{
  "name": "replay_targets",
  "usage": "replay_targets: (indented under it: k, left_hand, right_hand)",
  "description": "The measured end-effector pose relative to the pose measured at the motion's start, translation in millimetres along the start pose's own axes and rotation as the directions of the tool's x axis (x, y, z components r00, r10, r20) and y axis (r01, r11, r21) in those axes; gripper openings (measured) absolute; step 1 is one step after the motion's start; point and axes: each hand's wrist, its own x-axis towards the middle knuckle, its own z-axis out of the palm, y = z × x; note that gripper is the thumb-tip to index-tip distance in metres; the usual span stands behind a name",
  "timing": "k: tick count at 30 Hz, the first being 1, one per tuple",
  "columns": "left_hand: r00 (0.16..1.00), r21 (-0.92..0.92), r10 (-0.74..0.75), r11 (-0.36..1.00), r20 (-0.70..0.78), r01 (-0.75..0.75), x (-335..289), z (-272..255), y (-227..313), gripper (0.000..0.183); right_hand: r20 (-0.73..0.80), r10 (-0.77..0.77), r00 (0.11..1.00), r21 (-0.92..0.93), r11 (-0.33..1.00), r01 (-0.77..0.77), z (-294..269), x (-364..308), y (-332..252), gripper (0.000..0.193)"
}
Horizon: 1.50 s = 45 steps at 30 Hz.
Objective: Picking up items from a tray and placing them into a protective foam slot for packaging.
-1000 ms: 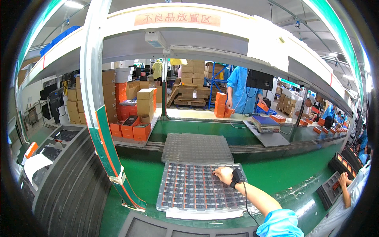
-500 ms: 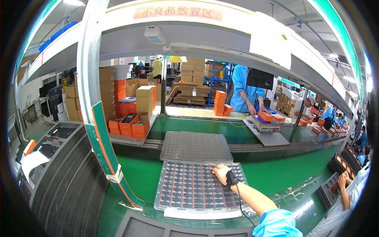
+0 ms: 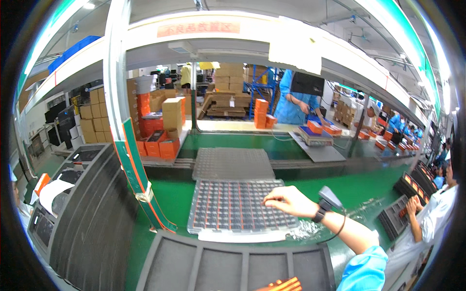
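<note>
My right hand reaches in from the right over a clear plastic tray. Its fingers are bent and pressed together just above the tray's right part. Anything between the fingertips is too small to make out. Rows of small dark pieces with orange lines between columns fill this tray. A dark band and a grey device with a cable are on my right wrist. At the lower edge, orange-and-black striped pieces show over a dark compartmented tray; what supports them is cut off. My left hand is out of view.
Behind the filled tray lies another translucent tray. A taped post rises at the left, beside tall stacked dark trays. Orange boxes stand beyond. Across the green bench works a person in blue; another's hands are at right.
My right hand has lifted off the tray's far right part and come nearer. The view has shifted, bringing more of the dark compartmented tray and the orange striped pieces into sight.
</note>
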Motion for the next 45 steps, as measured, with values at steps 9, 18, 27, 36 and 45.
replay_targets:
  k: [9,18,27,36,45]
  left_hand:
    - [0.974,-0.272,-0.204,0.947,-0.094,0.172,2,21,29,0.052]
    - [0.960,-0.119,-0.234,0.969,-0.152,0.218,0,33,35,0.045]
    - [0.945,-0.068,-0.202,0.979,-0.258,0.191,-5,40,40,0.049]
    - [0.925,-0.053,-0.194,0.981,-0.326,0.188,-13,48,41,0.051]
    - [0.911,-0.022,-0.148,0.988,-0.385,0.151,-16,54,34,0.052]
  right_hand:
    - [-0.154,-0.088,0.984,-0.678,0.734,-0.040,-6,-207,-116,0.015]
    - [-0.617,-0.012,0.787,-0.658,0.555,-0.508,-93,-295,-22,0.006]
    - [-0.558,0.032,0.829,-0.610,0.662,-0.436,-61,-286,-112,0.013]
    - [-0.407,0.680,0.609,0.636,0.690,-0.345,37,-302,-149,0.016]
    - [-0.376,0.660,0.651,0.659,0.684,-0.312,60,-250,-146,0.020]
